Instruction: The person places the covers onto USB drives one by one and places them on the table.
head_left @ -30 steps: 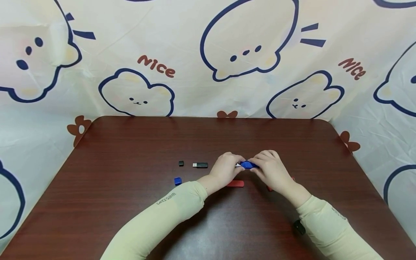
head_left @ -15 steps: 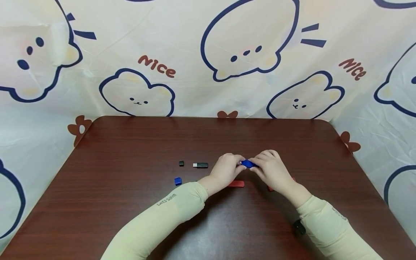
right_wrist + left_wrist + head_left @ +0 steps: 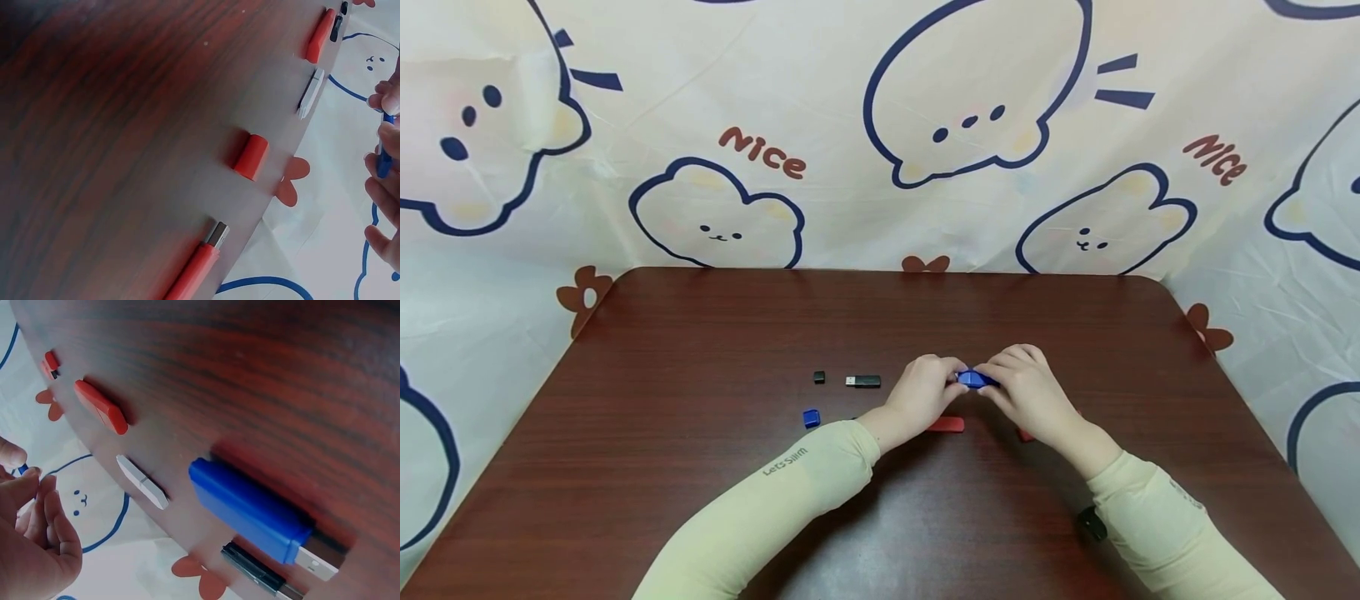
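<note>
- Two hands, left hand (image 3: 917, 387) and right hand (image 3: 1028, 392), pinched opposite ends of a blue stick (image 3: 976, 379), neither plainly nearer.
- Its long axis ran roughly from hand to hand, above the desk (image 3: 587, 467).
- It looked like smooth, faceted plastic; the desk, glossy reddish-brown wood grain.

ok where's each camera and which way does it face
Head: on the head, facing forward and down at the table; left hand, right hand and sleeves show.
Left wrist: on that wrist, looking across the table toward the backdrop; left hand at left edge.
Right wrist: on that wrist, also across the table; right hand at right edge.
Both wrist views show the white stick.
</note>
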### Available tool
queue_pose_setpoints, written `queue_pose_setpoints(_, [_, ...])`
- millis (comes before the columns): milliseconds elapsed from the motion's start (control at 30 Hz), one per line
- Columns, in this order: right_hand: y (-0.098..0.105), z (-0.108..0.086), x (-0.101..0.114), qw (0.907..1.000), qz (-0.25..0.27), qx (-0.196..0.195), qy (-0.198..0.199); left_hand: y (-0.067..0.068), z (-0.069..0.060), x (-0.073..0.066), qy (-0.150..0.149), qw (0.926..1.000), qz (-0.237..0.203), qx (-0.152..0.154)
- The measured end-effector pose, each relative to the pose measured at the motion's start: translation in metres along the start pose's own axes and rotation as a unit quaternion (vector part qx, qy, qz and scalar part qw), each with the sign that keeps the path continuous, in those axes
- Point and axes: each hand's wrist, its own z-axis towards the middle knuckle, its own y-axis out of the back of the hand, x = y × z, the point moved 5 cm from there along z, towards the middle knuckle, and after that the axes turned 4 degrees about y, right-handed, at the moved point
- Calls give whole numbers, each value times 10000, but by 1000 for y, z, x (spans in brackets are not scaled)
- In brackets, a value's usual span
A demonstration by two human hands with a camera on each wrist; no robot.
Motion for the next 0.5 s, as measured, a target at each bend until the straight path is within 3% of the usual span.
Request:
queue_pose_setpoints(267, [-1, -1, -1, 10000, -18, 2, -68, -1, 0, 0, -99, 9998, 20, -186])
queue_pose_setpoints(500, [-1, -3, 0, 10000, 13, -25, -51, -3, 0, -2, -122, 9999, -60, -101])
